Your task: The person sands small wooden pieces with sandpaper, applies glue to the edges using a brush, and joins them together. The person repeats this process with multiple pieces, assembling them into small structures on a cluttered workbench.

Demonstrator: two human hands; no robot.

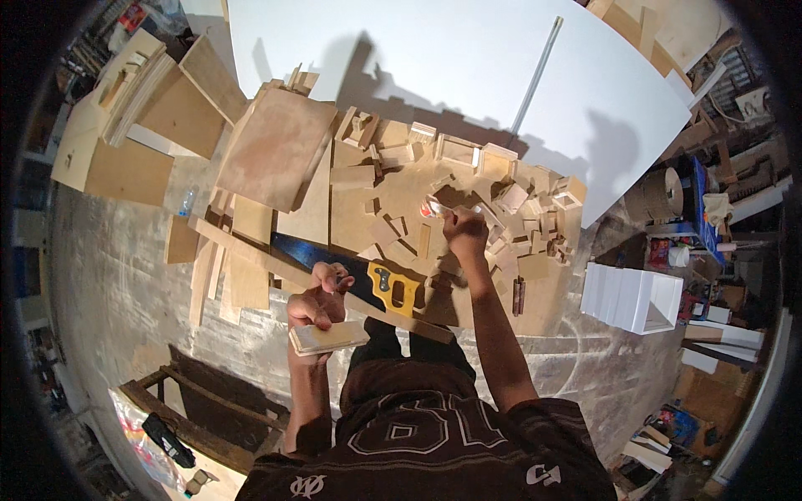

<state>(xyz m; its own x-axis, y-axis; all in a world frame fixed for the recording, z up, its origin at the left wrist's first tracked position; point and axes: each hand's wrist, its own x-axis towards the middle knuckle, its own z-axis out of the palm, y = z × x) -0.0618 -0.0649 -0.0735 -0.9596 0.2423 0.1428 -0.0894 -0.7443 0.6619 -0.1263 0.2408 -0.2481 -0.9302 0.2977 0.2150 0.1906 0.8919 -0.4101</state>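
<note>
My left hand (pixel 320 299) is closed on a small flat wooden block (pixel 328 337), held low in front of my body. The fingers of that hand curl upward, and I cannot tell if anything else is between them. Farther off and to the right, my right hand (pixel 465 231) is closed on a small white and red item (pixel 432 208), partly hidden and too small to name surely. Beneath both hands lies a plywood board (pixel 451 311) strewn with small wood offcuts (pixel 424 240). Between the hands rests a handsaw (pixel 393 289) with a yellow handle and dark blade.
A large white panel (pixel 451 58) stands beyond the board. Plywood sheets (pixel 276 150) and long strips (pixel 251 255) are piled at left, beside wooden boxes (pixel 125 167). A white container (pixel 632 298) sits on the floor at right. A wooden frame (pixel 209 417) lies lower left.
</note>
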